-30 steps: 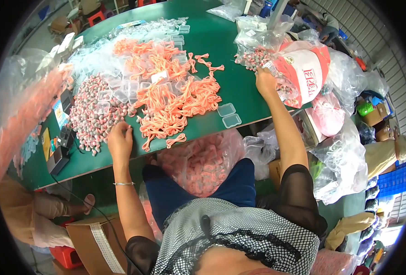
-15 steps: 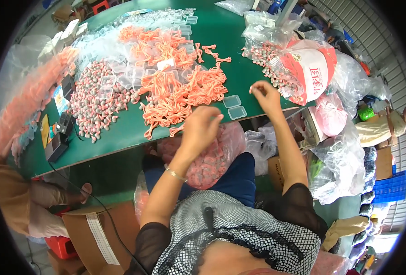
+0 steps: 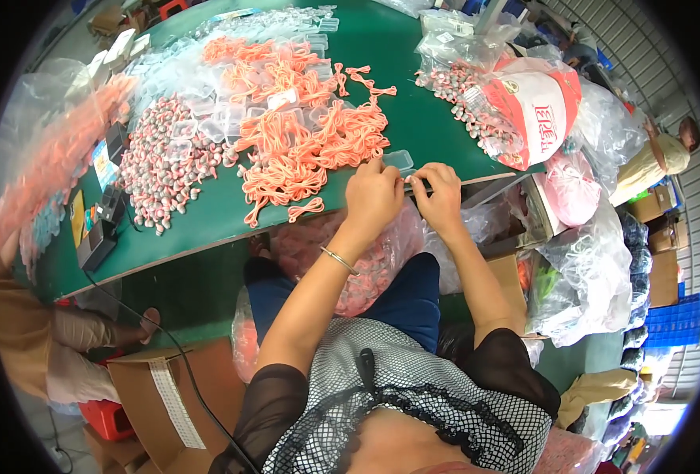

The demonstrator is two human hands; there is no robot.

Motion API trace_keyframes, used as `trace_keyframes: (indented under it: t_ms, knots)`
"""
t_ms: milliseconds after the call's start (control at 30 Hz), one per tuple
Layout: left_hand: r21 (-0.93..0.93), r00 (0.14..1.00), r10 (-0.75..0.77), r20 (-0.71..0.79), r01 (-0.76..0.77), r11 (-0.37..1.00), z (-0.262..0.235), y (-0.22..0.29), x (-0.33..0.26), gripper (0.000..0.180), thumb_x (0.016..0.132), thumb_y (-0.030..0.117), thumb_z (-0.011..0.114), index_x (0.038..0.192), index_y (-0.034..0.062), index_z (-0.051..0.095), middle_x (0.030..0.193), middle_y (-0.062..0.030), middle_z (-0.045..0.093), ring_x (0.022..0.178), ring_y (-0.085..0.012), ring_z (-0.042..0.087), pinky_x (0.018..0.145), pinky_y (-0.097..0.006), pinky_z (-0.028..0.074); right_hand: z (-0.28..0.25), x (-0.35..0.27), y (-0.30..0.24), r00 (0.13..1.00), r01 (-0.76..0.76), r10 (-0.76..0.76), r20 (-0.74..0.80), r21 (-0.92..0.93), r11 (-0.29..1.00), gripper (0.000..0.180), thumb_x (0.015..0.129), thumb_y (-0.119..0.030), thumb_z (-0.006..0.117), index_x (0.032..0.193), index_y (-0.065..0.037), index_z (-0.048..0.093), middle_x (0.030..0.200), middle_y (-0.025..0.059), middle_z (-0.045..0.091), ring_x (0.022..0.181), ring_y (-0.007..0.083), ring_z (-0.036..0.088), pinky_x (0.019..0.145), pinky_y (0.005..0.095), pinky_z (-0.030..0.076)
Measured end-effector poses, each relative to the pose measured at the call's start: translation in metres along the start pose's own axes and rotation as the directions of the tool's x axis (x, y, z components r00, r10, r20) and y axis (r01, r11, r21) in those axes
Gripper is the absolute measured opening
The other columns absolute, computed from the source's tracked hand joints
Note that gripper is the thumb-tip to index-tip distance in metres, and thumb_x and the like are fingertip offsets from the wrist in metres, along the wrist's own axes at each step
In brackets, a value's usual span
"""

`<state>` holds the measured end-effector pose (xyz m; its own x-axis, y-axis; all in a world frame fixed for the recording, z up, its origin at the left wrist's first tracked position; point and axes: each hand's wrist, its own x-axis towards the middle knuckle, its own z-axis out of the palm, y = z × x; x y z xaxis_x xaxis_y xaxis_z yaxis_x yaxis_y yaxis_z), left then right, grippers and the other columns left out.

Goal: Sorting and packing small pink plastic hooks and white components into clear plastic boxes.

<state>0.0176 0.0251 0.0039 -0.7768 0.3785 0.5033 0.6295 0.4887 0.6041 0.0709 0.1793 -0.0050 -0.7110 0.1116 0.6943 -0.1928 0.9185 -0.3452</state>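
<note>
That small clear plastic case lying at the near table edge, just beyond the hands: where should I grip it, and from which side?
Probably by its two long side edges, from above. The clear plastic case lies flat on the green table, so only top and rim are exposed. The orange cord pile crowds its left; both hands sit just in front. Come down slightly from the right.

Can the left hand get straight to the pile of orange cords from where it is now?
Probably yes. The left hand is at the table's near edge, right beside the pile of orange cords, with nothing between them, though its fingers meet the right hand at a small clear box.
</note>
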Motion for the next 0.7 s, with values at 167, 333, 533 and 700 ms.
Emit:
trace_keyframes:
  t_ms: [167, 333, 533, 700]
  knots:
    - [-0.035, 0.995, 0.086, -0.054, -0.088, 0.996, -0.005, -0.002, -0.004, 0.016, 0.074, 0.022, 0.074, 0.079, 0.0079, 0.067, 0.084, -0.0091, 0.059, 0.08, -0.028, 0.06, 0.065, -0.042, 0.047, -0.004, 0.002, 0.006, 0.997, -0.006, -0.004, 0.079, 0.126, 0.992, 0.008, 0.08, -0.011, 0.071, 0.085, -0.008, 0.066, 0.093, 0.0072, 0.064, 0.089, 0.0274, 0.061, 0.078, 0.0399, 0.045]
    - [-0.043, 0.996, 0.083, 0.036, -0.082, 0.996, -0.011, -0.005, -0.006, 0.031, 0.072, 0.023, 0.076, 0.098, 0.0093, 0.065, 0.092, -0.0092, 0.061, 0.091, -0.0293, 0.06, 0.075, -0.043, 0.048, -0.01, 0.013, 0.005, 0.996, 0.009, -0.022, 0.087, 0.144, 0.99, 0.009, 0.079, -0.008, 0.07, 0.086, -0.006, 0.066, 0.092, 0.0093, 0.065, 0.088, 0.0296, 0.061, 0.078, 0.0411, 0.047]
    - [-0.102, 0.984, 0.143, -0.104, -0.154, 0.983, 0.002, -0.011, -0.012, 0.036, 0.074, 0.024, 0.071, 0.104, 0.0082, 0.062, 0.09, -0.0103, 0.059, 0.089, -0.0297, 0.058, 0.073, -0.042, 0.046, -0.01, 0.051, -0.07, 0.956, 0.097, -0.182, 0.232, 0.338, 0.936, 0.012, 0.077, -0.01, 0.071, 0.088, -0.007, 0.067, 0.092, 0.0083, 0.066, 0.091, 0.0285, 0.062, 0.081, 0.0404, 0.047]
    - [0.203, 0.967, 0.219, -0.127, -0.191, 0.96, 0.007, -0.01, -0.015, 0.034, 0.08, 0.033, 0.066, 0.103, 0.0081, 0.06, 0.095, -0.0106, 0.056, 0.089, -0.0282, 0.055, 0.082, -0.042, 0.044, 0.032, 0.061, -0.119, 0.709, 0.497, -0.552, 0.439, 0.245, 0.833, 0.02, 0.072, -0.017, 0.075, 0.09, -0.009, 0.069, 0.096, 0.0064, 0.066, 0.087, 0.0273, 0.063, 0.08, 0.0394, 0.046]
